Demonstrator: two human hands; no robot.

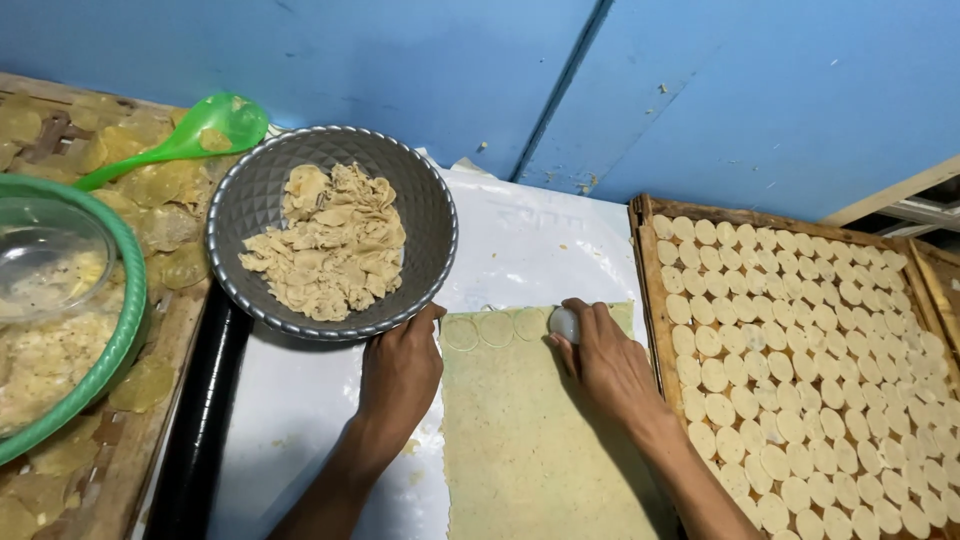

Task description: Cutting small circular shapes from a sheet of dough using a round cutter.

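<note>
Dough sheet (535,440) flat at 6 o'clock | right hand (605,360) clamped on round cutter (564,323) at top edge, extending row of cuts | left hand (400,375) open, pinning sheet's left edge | scrap bowl (250,200) at 11 | tray (648,300) of discs at 3, within reach

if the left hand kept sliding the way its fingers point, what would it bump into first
The left hand rests at the left edge of the dough sheet, fingers pointing up and away. Straight ahead, almost touching already, is the rim of the grey bowl of dough scraps. Depth is hard to judge.
</note>
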